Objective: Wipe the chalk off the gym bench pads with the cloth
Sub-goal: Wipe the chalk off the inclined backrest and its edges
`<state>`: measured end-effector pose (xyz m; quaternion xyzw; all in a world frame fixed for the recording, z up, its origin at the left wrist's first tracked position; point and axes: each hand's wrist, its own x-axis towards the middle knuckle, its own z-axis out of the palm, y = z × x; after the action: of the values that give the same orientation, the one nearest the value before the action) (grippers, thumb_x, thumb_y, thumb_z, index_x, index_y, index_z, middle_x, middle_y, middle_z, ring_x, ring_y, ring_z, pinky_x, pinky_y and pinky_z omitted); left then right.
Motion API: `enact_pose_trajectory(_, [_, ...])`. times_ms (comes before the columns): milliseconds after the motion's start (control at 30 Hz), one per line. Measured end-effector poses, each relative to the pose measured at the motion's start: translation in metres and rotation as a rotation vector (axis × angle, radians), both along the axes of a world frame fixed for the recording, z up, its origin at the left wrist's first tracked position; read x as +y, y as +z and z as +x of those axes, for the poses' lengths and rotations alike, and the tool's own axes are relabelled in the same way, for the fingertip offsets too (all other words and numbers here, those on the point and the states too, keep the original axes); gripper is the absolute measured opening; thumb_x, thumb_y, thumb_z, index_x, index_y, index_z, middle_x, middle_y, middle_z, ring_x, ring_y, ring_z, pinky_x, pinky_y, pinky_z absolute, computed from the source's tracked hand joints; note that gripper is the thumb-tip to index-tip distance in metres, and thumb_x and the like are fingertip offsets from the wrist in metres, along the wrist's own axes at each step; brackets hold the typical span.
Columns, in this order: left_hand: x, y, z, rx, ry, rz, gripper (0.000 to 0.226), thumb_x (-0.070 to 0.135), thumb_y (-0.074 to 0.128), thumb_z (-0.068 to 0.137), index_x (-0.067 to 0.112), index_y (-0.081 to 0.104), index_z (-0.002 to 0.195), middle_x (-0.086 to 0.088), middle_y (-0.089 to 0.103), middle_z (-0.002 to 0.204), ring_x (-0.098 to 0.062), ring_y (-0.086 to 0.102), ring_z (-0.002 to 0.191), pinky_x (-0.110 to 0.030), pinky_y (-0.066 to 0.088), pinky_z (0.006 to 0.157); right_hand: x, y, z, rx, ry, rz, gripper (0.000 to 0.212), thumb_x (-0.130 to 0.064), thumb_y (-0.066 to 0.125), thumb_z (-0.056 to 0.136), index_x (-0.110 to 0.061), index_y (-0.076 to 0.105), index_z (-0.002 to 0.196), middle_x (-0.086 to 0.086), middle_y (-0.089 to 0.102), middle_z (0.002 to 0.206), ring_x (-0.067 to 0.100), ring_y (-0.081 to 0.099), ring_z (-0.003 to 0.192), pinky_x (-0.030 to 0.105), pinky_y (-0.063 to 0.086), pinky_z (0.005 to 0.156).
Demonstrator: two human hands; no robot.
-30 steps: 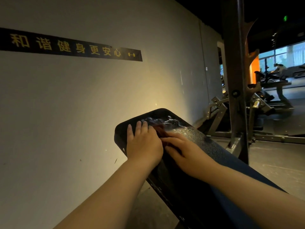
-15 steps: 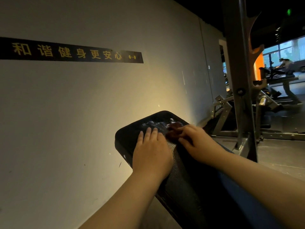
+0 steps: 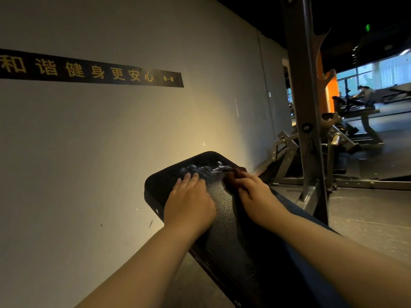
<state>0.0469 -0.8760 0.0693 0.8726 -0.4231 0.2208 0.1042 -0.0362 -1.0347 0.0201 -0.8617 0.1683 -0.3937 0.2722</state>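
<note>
A black textured bench pad (image 3: 222, 210) slopes up toward the wall, and white chalk smears (image 3: 204, 168) cover its far end. My left hand (image 3: 189, 201) lies flat on the pad's left side, fingers straight, their tips at the chalk's near edge. My right hand (image 3: 255, 194) presses a dark reddish cloth (image 3: 233, 174) against the pad's right edge, right beside the chalk. Most of the cloth is hidden under the fingers.
A grey wall (image 3: 111, 152) with a black sign strip (image 3: 89, 72) stands just left of the bench. A steel rack upright (image 3: 304, 107) rises close on the right, with more gym machines (image 3: 347, 138) and open floor (image 3: 373, 214) behind it.
My right hand with the cloth has slid up and rightward to the pad's far right edge. My left hand has stayed flat on the pad, shifting only slightly.
</note>
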Motion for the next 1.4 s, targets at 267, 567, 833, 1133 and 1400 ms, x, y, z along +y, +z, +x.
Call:
enact_pose_trajectory(267, [-0.002, -0.006, -0.004, -0.069, -0.028, -0.154, 0.05, 0.025, 0.033, 0.102, 0.018, 0.038, 0.152, 0.0, 0.03, 0.162, -0.016, 0.017, 0.152, -0.037, 0.011, 0.125, 0.03, -0.005, -0.029, 0.125, 0.347, -0.186, 0.044, -0.026, 0.05, 0.104, -0.03, 0.047, 0.147, -0.023, 0.026, 0.155, -0.005, 0.022, 0.141, 0.014, 0.017, 0.114])
enact_pose_trajectory(567, [-0.001, -0.007, -0.008, -0.109, -0.049, -0.08, 0.047, 0.026, 0.036, 0.102, 0.018, 0.042, 0.148, 0.001, 0.032, 0.161, -0.014, 0.018, 0.151, -0.036, 0.007, 0.126, 0.033, -0.011, -0.014, 0.023, 0.168, -0.152, 0.04, -0.024, 0.05, 0.103, -0.026, 0.054, 0.143, -0.016, 0.035, 0.155, 0.004, 0.026, 0.142, 0.02, 0.017, 0.116])
enact_pose_trajectory(833, [0.002, -0.009, -0.01, -0.091, -0.065, -0.128, 0.047, 0.023, 0.04, 0.099, 0.017, 0.048, 0.146, 0.001, 0.038, 0.158, -0.013, 0.025, 0.149, -0.033, 0.008, 0.125, -0.009, -0.002, -0.012, 0.117, 0.067, -0.09, 0.041, -0.021, 0.046, 0.105, -0.02, 0.05, 0.146, -0.005, 0.029, 0.16, 0.014, 0.029, 0.145, 0.027, 0.019, 0.119])
enact_pose_trajectory(1133, [0.004, -0.008, -0.012, -0.073, -0.062, -0.157, 0.045, 0.023, 0.04, 0.102, 0.018, 0.049, 0.145, 0.001, 0.038, 0.158, -0.015, 0.026, 0.149, -0.029, 0.008, 0.122, 0.01, -0.015, -0.032, 0.137, 0.277, -0.201, 0.036, -0.028, 0.052, 0.102, -0.032, 0.057, 0.137, -0.021, 0.038, 0.142, -0.003, 0.039, 0.127, 0.02, 0.032, 0.111])
enact_pose_trajectory(1400, [0.006, -0.008, -0.015, -0.016, -0.095, -0.166, 0.041, 0.02, 0.042, 0.102, 0.024, 0.056, 0.141, 0.003, 0.046, 0.153, -0.018, 0.028, 0.148, -0.029, 0.017, 0.12, 0.005, -0.001, -0.009, 0.099, 0.128, -0.08, 0.038, -0.032, 0.047, 0.105, -0.027, 0.054, 0.142, -0.009, 0.036, 0.153, 0.008, 0.035, 0.136, 0.022, 0.026, 0.111])
